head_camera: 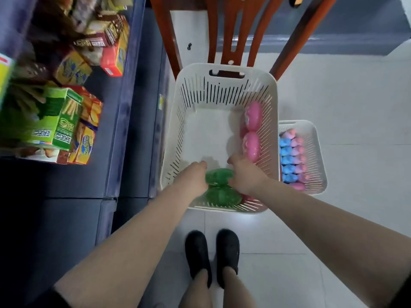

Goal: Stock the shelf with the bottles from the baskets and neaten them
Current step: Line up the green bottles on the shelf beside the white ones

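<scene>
In white basket: green bottles, pink bottles; both hands on green.

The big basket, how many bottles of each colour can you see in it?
In the big basket:
Green bottles: 2
Pink bottles: 2 plainly seen; a bit of pink under the right hand may be another.
Total: 4 plainly seen.
</scene>
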Available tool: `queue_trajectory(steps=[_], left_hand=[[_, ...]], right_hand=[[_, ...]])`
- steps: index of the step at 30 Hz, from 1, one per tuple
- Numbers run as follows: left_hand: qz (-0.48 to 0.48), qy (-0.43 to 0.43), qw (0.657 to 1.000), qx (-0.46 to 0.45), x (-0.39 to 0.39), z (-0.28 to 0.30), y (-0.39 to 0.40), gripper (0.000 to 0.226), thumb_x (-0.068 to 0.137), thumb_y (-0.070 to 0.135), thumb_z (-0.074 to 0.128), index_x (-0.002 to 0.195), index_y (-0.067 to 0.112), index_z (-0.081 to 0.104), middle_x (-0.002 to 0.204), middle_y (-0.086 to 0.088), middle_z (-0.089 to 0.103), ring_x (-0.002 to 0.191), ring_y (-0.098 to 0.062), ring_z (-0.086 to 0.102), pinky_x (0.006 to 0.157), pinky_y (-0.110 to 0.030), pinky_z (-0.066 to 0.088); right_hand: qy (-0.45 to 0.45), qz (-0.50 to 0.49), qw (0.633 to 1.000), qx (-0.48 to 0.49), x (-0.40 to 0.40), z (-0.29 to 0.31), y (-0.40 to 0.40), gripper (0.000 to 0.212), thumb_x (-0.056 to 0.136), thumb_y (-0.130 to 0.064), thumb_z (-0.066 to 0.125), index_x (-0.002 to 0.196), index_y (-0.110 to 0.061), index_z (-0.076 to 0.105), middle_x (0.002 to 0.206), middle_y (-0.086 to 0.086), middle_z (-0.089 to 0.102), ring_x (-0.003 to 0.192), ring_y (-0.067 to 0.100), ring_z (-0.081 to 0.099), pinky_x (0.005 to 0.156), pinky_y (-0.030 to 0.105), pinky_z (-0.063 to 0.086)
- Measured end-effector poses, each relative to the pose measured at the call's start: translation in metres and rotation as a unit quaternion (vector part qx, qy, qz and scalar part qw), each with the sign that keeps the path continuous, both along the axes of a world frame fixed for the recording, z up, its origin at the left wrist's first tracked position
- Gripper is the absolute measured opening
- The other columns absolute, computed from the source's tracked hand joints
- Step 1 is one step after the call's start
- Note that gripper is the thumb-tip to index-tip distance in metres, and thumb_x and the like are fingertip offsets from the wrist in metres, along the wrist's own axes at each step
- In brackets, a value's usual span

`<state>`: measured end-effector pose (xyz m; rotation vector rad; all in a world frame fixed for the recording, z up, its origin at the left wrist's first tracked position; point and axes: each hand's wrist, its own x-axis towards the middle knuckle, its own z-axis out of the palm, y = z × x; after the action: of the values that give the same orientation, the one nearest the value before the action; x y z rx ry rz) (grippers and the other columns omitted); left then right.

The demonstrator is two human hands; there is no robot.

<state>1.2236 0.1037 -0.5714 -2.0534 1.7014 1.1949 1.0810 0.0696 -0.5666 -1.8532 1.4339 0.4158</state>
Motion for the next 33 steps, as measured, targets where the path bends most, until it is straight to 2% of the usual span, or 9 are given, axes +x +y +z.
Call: queue_trajectory(steps=[5,8,14,17,22,24,26,29,33], left_hand=[[0.037,0.034,0.998,0.048,-0.007,-0.045,-0.012,0.058,0.087,0.004,0.054,0.141,0.009,0.032,0.128,-0.013,0.052,0.109,-0.026,0.055,0.083,-0.03,0.045],[0.05,0.043,0.996,0.058,-0.01,-0.063,-0.017,0.051,0.086,0.006,0.056,0.135,0.008,0.04,0.125,-0.012,0.055,0.11,-0.026,0.055,0.082,-0.028,0.042],[0.084,0.051,0.993,0.07,-0.009,-0.068,-0.016,0.042,0.081,0.005,0.064,0.121,0.007,0.053,0.114,-0.012,0.06,0.103,-0.026,0.058,0.083,-0.03,0.046],[0.109,0.057,0.992,0.03,-0.006,-0.058,-0.018,0.048,0.08,0.007,0.067,0.125,0.009,0.052,0.117,-0.01,0.059,0.104,-0.025,0.056,0.079,-0.026,0.042],[0.121,0.108,0.984,-0.074,0.007,-0.007,-0.025,0.055,0.074,0.014,0.077,0.124,0.009,0.055,0.114,-0.007,0.061,0.102,-0.022,0.056,0.076,-0.02,0.034],[0.124,0.134,0.978,-0.101,0.015,0.024,-0.029,0.048,0.073,0.018,0.078,0.117,0.009,0.06,0.103,-0.004,0.063,0.09,-0.018,0.056,0.069,-0.022,0.038],[0.143,0.167,0.967,-0.124,0.021,0.061,-0.03,0.041,0.073,0.018,0.079,0.11,0.007,0.064,0.096,-0.006,0.065,0.085,-0.017,0.057,0.072,-0.026,0.046],[0.173,0.197,0.949,-0.176,0.027,0.124,-0.03,0.036,0.073,0.019,0.079,0.105,0.006,0.067,0.095,-0.012,0.069,0.085,-0.021,0.062,0.08,-0.032,0.051],[0.197,0.22,0.923,-0.247,0.027,0.208,-0.017,0.041,0.073,0.026,0.078,0.107,0.006,0.067,0.097,-0.009,0.07,0.083,-0.017,0.064,0.077,-0.023,0.05]], right_hand=[[0.038,-0.011,0.998,0.05,0.007,-0.035,-0.011,0.047,0.087,-0.012,0.047,0.133,-0.011,0.04,0.124,0.011,0.056,0.11,0.029,0.056,0.099,0.039,0.042],[0.043,-0.013,0.995,0.093,0.013,-0.046,-0.017,0.043,0.089,-0.018,0.042,0.132,-0.012,0.041,0.114,0.01,0.062,0.099,0.024,0.058,0.093,0.034,0.043],[0.006,-0.007,0.991,0.13,0.015,-0.049,-0.021,0.051,0.079,-0.007,0.053,0.129,-0.009,0.043,0.095,0.006,0.056,0.085,0.023,0.056,0.083,0.036,0.052],[-0.036,-0.033,0.989,0.138,0.01,-0.037,-0.025,0.062,0.074,-0.004,0.063,0.132,-0.01,0.041,0.11,0.011,0.058,0.092,0.024,0.056,0.079,0.032,0.051],[-0.153,-0.091,0.978,0.108,-0.004,0.01,-0.04,0.066,0.072,-0.001,0.072,0.131,-0.009,0.043,0.119,0.008,0.056,0.103,0.023,0.056,0.087,0.032,0.05],[-0.212,-0.119,0.965,0.101,-0.012,0.042,-0.047,0.066,0.071,0.0,0.075,0.128,-0.01,0.044,0.114,0.007,0.055,0.102,0.021,0.056,0.079,0.025,0.049],[-0.27,-0.145,0.948,0.087,-0.016,0.081,-0.053,0.059,0.07,-0.003,0.078,0.119,-0.012,0.045,0.106,0.003,0.055,0.099,0.021,0.057,0.074,0.02,0.048],[-0.318,-0.16,0.934,0.037,-0.017,0.144,-0.059,0.039,0.072,-0.012,0.078,0.1,-0.017,0.051,0.103,0.004,0.061,0.098,0.022,0.061,0.084,0.031,0.052],[-0.356,-0.129,0.925,-0.024,-0.013,0.229,-0.058,0.029,0.073,-0.017,0.078,0.087,-0.025,0.053,0.103,0.003,0.065,0.101,0.022,0.063,0.094,0.037,0.049]])
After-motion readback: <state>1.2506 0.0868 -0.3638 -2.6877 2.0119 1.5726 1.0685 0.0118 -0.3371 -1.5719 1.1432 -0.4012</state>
